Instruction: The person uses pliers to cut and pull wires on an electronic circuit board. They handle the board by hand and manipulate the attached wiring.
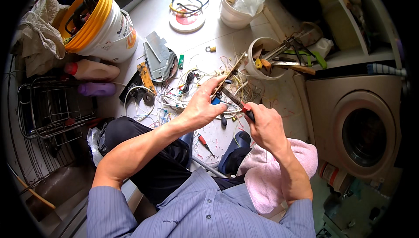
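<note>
My left hand [199, 108] is closed on a narrow circuit board [236, 66], tilted edge-on, with a blue component [216, 101] near its lower end. In my right hand [268, 128] is a hand tool [232, 98] with a red-and-black handle and a flat metal shaft. Its shaft reaches up to the board; whether the tip touches cannot be made out. Beneath both hands lies a tangle of loose wires [246, 90] on the floor. A red-handled screwdriver [203, 141] lies nearer my feet, and a dark-handled tool [224, 120] rests just below the board.
White buckets hold tools [262, 72] and a plastic bag [229, 17]. A yellow-rimmed bucket [115, 41], bottles [98, 89] and a wire rack [32, 122] stand left. Metal parts [158, 54] lie ahead. A washing machine [318, 107] is right; a pink towel [266, 181] covers my lap's right side.
</note>
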A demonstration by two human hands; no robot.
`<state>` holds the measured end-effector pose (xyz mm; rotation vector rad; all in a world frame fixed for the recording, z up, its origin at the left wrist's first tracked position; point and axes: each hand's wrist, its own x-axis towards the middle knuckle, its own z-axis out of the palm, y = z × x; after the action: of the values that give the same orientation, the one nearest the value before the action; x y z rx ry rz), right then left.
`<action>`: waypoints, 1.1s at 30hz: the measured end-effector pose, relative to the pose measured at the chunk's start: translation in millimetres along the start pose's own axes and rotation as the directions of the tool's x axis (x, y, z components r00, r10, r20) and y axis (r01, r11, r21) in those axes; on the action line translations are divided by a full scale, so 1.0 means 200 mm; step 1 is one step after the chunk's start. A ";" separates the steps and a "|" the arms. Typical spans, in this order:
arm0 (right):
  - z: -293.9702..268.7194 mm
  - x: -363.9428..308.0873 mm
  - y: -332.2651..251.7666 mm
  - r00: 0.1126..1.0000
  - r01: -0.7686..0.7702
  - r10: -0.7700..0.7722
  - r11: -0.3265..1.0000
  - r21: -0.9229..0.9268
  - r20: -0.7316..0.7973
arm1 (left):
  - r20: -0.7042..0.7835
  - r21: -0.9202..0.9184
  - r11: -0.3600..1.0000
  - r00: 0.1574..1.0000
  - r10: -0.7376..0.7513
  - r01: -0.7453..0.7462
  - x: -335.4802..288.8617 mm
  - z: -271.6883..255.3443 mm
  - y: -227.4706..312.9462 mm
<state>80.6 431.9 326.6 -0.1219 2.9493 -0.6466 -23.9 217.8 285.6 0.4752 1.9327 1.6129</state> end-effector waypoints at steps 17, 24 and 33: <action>-0.03 -0.03 0.05 0.941 -0.321 0.195 0.769 0.552 0.276 | 0.315 -0.714 0.626 0.942 -0.112 0.313 -0.02 -0.03 0.11; -0.01 -0.05 0.05 0.933 -0.338 0.159 0.697 0.632 0.323 | 0.430 -0.733 0.576 0.903 -0.018 0.361 0.00 -0.06 0.02; -0.08 -0.09 0.08 0.895 -0.440 0.027 0.203 0.875 0.445 | 0.510 -0.760 0.450 0.859 -0.032 0.468 -0.05 -0.08 0.10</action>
<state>95.6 454.4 335.8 0.3253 1.6263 -2.0026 -29.1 203.5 308.6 0.0569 0.6030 1.8225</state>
